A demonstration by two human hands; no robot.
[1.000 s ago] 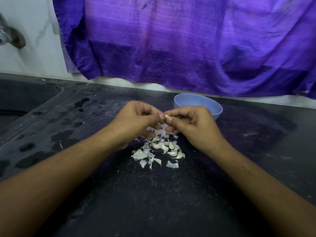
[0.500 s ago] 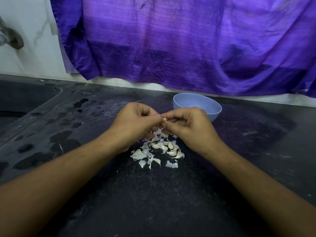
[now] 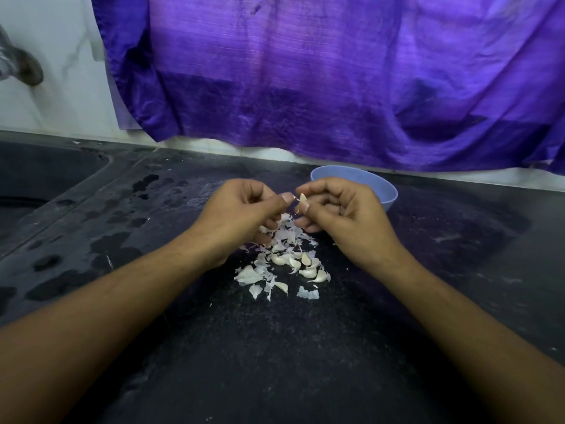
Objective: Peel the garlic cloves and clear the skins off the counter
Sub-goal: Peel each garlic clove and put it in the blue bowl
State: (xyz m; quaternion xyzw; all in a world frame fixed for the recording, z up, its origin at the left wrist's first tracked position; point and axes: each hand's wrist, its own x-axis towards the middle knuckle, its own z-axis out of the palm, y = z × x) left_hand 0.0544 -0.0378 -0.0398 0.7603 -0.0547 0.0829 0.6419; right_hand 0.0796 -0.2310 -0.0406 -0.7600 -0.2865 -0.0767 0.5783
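In right grip, garlic clove.

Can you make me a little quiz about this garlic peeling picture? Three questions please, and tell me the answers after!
1. Fill in the gap: the bowl on the counter is coloured ____.
2. True or false: the right hand pinches a garlic clove above the counter.
3. Pick one: where do most of the loose skins lie? A. in the bowl. B. on the counter. C. on a plate.

Key: 1. blue. 2. true. 3. B.
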